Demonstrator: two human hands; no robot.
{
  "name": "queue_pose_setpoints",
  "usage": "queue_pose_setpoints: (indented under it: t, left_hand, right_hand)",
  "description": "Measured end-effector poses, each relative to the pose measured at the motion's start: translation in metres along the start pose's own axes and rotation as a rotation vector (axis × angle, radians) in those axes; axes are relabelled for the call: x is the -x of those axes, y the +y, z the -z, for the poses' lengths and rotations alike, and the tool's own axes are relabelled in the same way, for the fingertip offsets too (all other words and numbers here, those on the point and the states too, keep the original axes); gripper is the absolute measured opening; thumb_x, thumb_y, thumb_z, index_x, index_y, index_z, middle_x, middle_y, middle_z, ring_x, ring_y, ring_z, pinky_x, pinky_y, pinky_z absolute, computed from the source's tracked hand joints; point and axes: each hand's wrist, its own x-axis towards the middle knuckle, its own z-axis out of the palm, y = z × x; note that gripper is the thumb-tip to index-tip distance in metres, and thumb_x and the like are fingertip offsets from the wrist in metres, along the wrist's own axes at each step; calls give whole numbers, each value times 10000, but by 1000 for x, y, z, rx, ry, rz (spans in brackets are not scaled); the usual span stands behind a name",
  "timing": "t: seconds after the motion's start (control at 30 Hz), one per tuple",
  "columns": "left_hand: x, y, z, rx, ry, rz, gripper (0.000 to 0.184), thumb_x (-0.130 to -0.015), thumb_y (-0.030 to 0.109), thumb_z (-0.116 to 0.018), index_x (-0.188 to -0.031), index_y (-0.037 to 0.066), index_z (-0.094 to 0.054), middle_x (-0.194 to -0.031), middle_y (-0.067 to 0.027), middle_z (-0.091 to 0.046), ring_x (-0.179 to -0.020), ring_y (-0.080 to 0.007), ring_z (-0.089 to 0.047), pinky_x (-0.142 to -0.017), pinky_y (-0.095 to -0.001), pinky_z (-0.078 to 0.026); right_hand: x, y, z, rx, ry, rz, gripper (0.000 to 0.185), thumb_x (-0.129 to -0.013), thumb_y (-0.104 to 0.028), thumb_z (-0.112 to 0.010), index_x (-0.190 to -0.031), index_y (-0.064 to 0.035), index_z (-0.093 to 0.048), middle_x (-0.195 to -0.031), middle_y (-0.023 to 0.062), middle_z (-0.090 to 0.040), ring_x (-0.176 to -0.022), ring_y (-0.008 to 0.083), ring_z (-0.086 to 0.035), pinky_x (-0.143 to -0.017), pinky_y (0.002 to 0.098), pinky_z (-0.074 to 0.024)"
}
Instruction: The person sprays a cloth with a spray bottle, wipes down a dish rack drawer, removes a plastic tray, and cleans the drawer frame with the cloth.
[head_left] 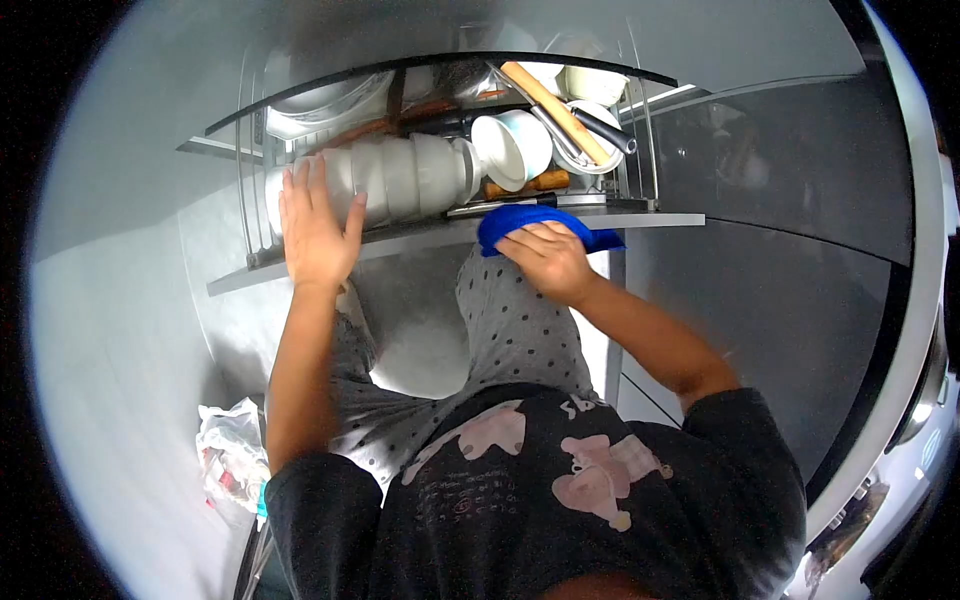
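Note:
My left hand [318, 235] lies with fingers stretched out along the left end of a row of nested white bowls [400, 180], which rest on their sides in a pulled-out drawer. The thumb stands apart from the other fingers. At the drawer's near edge [665, 220], my right hand [550, 262] grips a bunched blue cloth [515, 222], fingers closed over it. A knife or similar tool with a dark handle [545, 200] lies just behind the cloth, partly hidden. Two light bowls [530, 140] lean at the right end of the row.
On the drawer's right side, a rolling pin [555, 110] and a black-handled utensil [605, 130] rest across a white bowl [590, 165]. Thin metal rails [648, 150] edge the drawer. Dark cabinet fronts [770, 230] stand at right. A clear plastic bag [232, 450] sits at lower left.

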Motion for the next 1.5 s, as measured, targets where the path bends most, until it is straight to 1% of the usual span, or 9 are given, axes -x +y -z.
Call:
queue_pose_setpoints:
  t: [0.13, 0.3, 0.53, 0.63, 0.77, 0.87, 1.0, 1.1, 1.5]
  left_hand:
    - [-1, 4, 3, 5, -13, 2, 660, -867, 367, -552, -1400, 61, -312, -1395, -190, -349, -1352, -374, -228, -1116, -463, -174]
    - [0, 5, 5, -4, 9, -5, 660, -862, 362, -561, -1401, 70, -316, -1387, -186, -363, -1349, -373, -239, -1116, -458, -177]
    - [0, 4, 2, -22, 13, -7, 648, -858, 353, -567, -1392, 68, -333, -1378, -182, -379, -1345, -368, -252, -1115, -455, -186]
    - [0, 5, 4, 3, 25, 2, 649, -858, 358, -568, -1386, 58, -339, -1381, -183, -377, -1344, -367, -254, -1114, -453, -189]
    - [0, 4, 5, -1, 17, 11, 659, -858, 368, -571, -1383, 45, -339, -1389, -186, -370, -1344, -366, -253, -1115, -452, -187]
    - [-1, 4, 6, 22, 10, 2, 669, -857, 384, -572, -1379, 35, -340, -1397, -187, -365, -1348, -365, -247, -1117, -453, -182]
    - [0, 2, 3, 14, 28, -3, 678, -858, 392, -571, -1385, 41, -331, -1395, -196, -359, -1348, -371, -244, -1116, -455, -183]
    - [1, 2, 2, 9, 41, -23, 681, -858, 398, -568, -1387, 43, -326, -1388, -201, -358, -1343, -380, -247, -1113, -460, -188]
    - [2, 1, 3, 46, 67, -27, 673, -863, 404, -559, -1379, 38, -331, -1382, -205, -359, -1334, -401, -252, -1102, -479, -201]
  right_hand:
    - [52, 41, 36, 149, -111, -65, 155, -785, -113, -666, -938, -89, -656, -932, 74, -665, -859, 200, -628, -748, 333, -454]
    - [8, -2, 7, -14, 174, -597, 375, -650, -289, -807, -867, -58, -606, -843, 110, -620, -855, 301, -577, -820, 393, -386]
    - [-7, 7, 9, -68, 9, -805, 315, -639, -263, -770, -825, -79, -595, -817, 86, -617, -838, 291, -567, -812, 389, -385]
    - [0, 20, 11, -395, -81, -939, 309, -641, -293, -755, -827, -103, -599, -836, 71, -617, -854, 277, -555, -839, 379, -372]
    - [-12, 10, 10, -116, -106, -896, 317, -651, -310, -761, -835, -104, -604, -822, 55, -622, -819, 260, -560, -790, 357, -406]
    - [-5, 19, 10, -404, -69, -985, 322, -643, -326, -767, -814, -104, -609, -802, 51, -623, -776, 242, -567, -758, 340, -417]
    - [-7, 20, 6, -173, -145, -932, 304, -666, -312, -766, -824, -94, -625, -798, 47, -648, -704, 207, -591, -679, 302, -451]
    - [1, 27, 6, -377, -109, -975, 319, -660, -330, -773, -828, -101, -628, -805, 61, -641, -742, 219, -595, -717, 311, -449]
    - [2, 27, 2, -362, -74, -925, 290, -655, -281, -767, -828, -99, -621, -779, 52, -631, -757, 215, -604, -727, 308, -450]
